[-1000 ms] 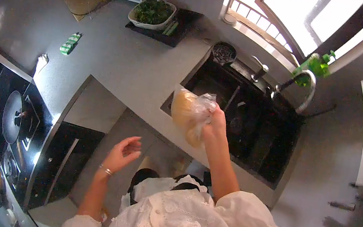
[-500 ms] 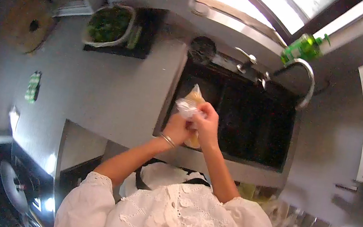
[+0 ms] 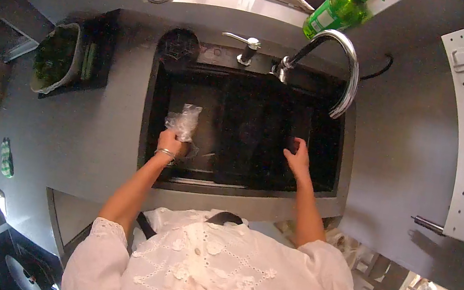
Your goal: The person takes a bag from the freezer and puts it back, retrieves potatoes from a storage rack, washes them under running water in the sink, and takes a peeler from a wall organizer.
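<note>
Over the left side of the black sink (image 3: 243, 189), my left hand (image 3: 172, 143) is closed on a crumpled clear plastic bag (image 3: 186, 122), the fingers wrapped round its near part. Half a second ago both my hands were together on the bag near the sink's near-left corner; now they are well apart, and only the left has it. The yellowish contents that showed through the plastic then, I cannot make out now; what lies under my fingers is hidden. The bag points away from me, from my grip toward the far side, leaning slightly right, with its long axis running near to far. A thin flap of plastic also shows just right of my knuckles.

My right hand (image 3: 299, 159) has moved off to the right side of the sink, fingers bent, thumb and forefinger apart. Between them is a dark patch, and I cannot tell whether it is a thing or only shade.

Beyond the sink's middle stand the curved faucet (image 3: 351, 73) and a soap pump (image 3: 248, 52), with a green bottle (image 3: 337, 14) farther off by the window. A round dark strainer (image 3: 178, 47) sits at the far-left corner. On the counter (image 3: 105, 123) to the left are a white-rimmed container of greens (image 3: 56, 59) and, nearer me, a green-and-white checked item (image 3: 7, 157).
</note>
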A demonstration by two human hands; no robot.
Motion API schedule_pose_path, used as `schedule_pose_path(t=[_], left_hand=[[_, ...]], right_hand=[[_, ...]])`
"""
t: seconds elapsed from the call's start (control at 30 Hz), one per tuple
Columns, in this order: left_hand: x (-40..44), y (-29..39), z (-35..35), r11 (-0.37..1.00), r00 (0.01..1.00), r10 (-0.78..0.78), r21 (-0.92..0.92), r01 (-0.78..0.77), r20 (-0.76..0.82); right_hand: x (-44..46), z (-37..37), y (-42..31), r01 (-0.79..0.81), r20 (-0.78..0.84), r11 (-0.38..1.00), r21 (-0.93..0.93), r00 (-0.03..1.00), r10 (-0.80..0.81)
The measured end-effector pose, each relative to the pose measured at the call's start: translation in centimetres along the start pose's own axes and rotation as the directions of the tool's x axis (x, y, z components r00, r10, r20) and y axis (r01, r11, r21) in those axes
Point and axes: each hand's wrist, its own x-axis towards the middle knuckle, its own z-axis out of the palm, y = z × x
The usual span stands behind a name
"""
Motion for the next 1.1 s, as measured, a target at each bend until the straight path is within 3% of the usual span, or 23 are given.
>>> schedule_pose_path(t=[0.03, 0.13, 0.17, 0.2, 0.23, 0.33, 0.4, 0.43, 0.53, 0.57, 0.67, 0.73, 0.8, 0.87, 0.93, 0.97, 1.03, 1.1], left_hand=[[0.3, 0.0, 0.6, 0.999, 0.999, -0.029, -0.039, 0.027, -0.046], [1.9, 0.4, 1.1, 0.991, 0.991, -0.132, 0.006, 0.132, -0.018], [2.1, -0.2, 1.7, 0.998, 0.987, -0.058, -0.046, 0.052, -0.152], [2.5, 0.8, 0.8, 0.971, 0.97, -0.235, -0.066, 0.231, -0.069], [3.1, -0.2, 1.5, 0.958, 0.959, -0.28, -0.074, 0.276, -0.05], [3.1, -1.8, 2.1, 0.931, 0.935, -0.354, -0.101, 0.35, -0.03], [3.1, -2.3, 2.5, 0.888, 0.894, -0.448, -0.132, 0.44, -0.031], [2.3, -0.9, 1.3, 0.905, 0.909, -0.416, -0.092, 0.415, -0.001], [0.8, 0.4, 0.3, 0.871, 0.871, -0.49, -0.01, 0.491, 0.036], [0.2, -0.6, 0.5, 0.911, 0.916, -0.4, -0.1, 0.4, 0.021], [-2.9, 1.8, -3.0, 0.932, 0.947, -0.316, -0.172, 0.32, 0.055], [-4.8, 2.3, -4.9, 0.918, 0.968, -0.243, -0.308, 0.249, 0.058], [-6.9, 2.5, -6.1, 0.905, 0.986, -0.163, -0.393, 0.165, 0.038], [-8.3, 1.5, -5.7, 0.884, 0.996, -0.089, -0.459, 0.091, 0.025], [-9.6, 0.3, -4.9, 0.838, 0.998, -0.053, -0.543, 0.056, 0.022], [-10.3, 0.0, -4.6, 0.807, 1.0, -0.017, -0.59, 0.025, 0.019], [-12.2, 1.2, -6.8, 0.726, 0.998, -0.026, -0.686, 0.052, 0.049], [-12.9, 0.4, -8.7, 0.679, 0.998, -0.03, -0.732, 0.054, 0.046]], right_hand=[[0.3, -0.8, -0.1, -0.168, 0.145, 0.985, -0.043, 0.974, 0.173], [1.7, 4.4, 8.4, -0.317, 0.441, 0.936, 0.155, 0.87, 0.221], [2.0, 6.6, 11.3, -0.355, 0.477, 0.925, 0.134, 0.841, 0.254], [2.0, 8.2, 13.0, -0.394, 0.514, 0.912, 0.11, 0.808, 0.287], [0.9, 4.9, 8.3, -0.481, 0.631, 0.849, 0.217, 0.733, 0.254], [0.0, 1.2, 3.5, -0.594, 0.607, 0.785, 0.176, 0.693, 0.388], [0.7, 1.1, 6.0, -0.63, 0.549, 0.76, 0.16, 0.697, 0.462], [1.1, 0.8, 7.5, -0.647, 0.516, 0.747, 0.153, 0.697, 0.499], [2.1, -1.2, 9.9, -0.609, 0.627, 0.775, 0.169, 0.673, 0.392], [2.3, -2.0, 10.2, -0.624, 0.59, 0.774, 0.111, 0.668, 0.454], [2.7, -5.2, 10.3, -0.711, 0.473, 0.702, 0.021, 0.626, 0.62], [4.3, -7.3, 14.8, -0.696, 0.423, 0.716, 0.058, 0.667, 0.613], [3.6, -10.3, 13.3, -0.627, 0.391, 0.779, 0.005, 0.718, 0.576], [3.4, -11.6, 12.3, -0.571, 0.442, 0.819, -0.054, 0.722, 0.532], [3.7, -11.0, 11.4, -0.502, 0.584, 0.857, -0.118, 0.663, 0.469], [3.4, -10.8, 11.0, -0.505, 0.481, 0.858, -0.094, 0.732, 0.483], [2.4, -11.6, 9.4, -0.466, 0.497, 0.877, -0.119, 0.737, 0.459], [2.2, -13.0, 7.5, -0.402, 0.615, 0.895, -0.192, 0.661, 0.429]])
